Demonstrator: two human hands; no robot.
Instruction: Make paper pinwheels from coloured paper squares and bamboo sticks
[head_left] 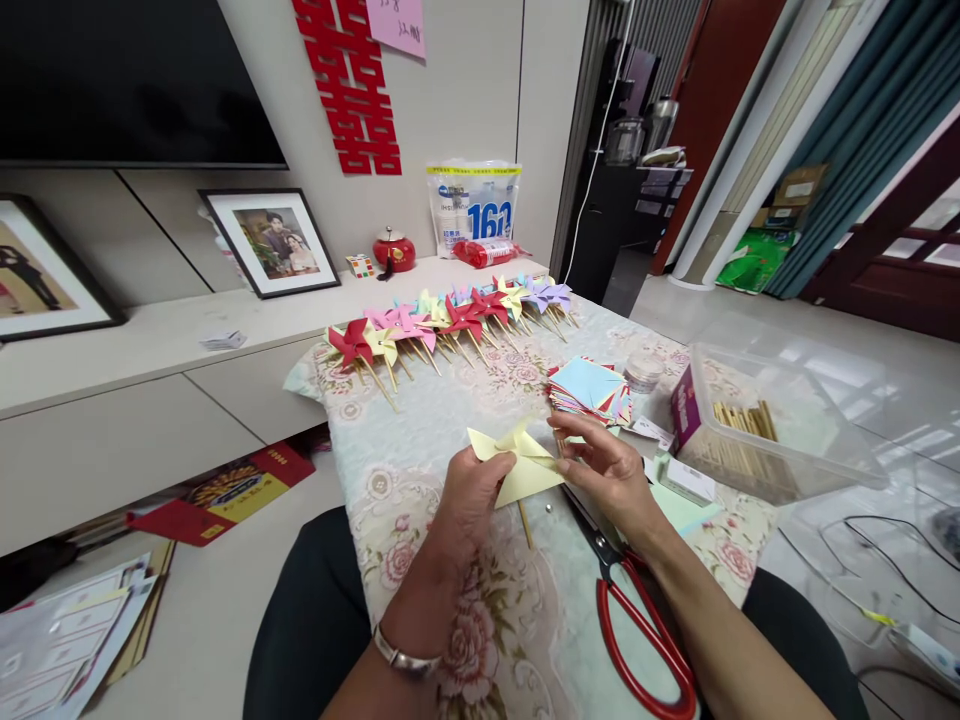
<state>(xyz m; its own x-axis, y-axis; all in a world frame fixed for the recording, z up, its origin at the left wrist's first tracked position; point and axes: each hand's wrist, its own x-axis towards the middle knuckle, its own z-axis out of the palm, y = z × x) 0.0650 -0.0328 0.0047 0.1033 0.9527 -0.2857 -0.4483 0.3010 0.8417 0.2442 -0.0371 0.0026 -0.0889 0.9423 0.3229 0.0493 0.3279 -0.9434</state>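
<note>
Between my two hands is a pale yellow paper pinwheel (525, 482), partly folded, above the table. My left hand (471, 500) grips its left side, the thumb pressing on the folded paper. With thumb and fingertips, my right hand (604, 462) pinches a corner at the right. A wooden stick (524, 524) sticks out below the paper; its upper part is hidden. Red-handled scissors (637, 625) lie under and beside my right forearm. A small shiny bead (548, 508) rests on the cloth near the stick. Just beyond my right hand sits a stack of cut paper squares (589, 385).
Finished pinwheels (457, 315) in several colours lie along the table's far edge. At right stand a clear plastic box (817, 455) with wooden sticks (746, 420), a small white box (688, 481) and a round clear container (643, 371). A floral tablecloth (420, 450) covers the table.
</note>
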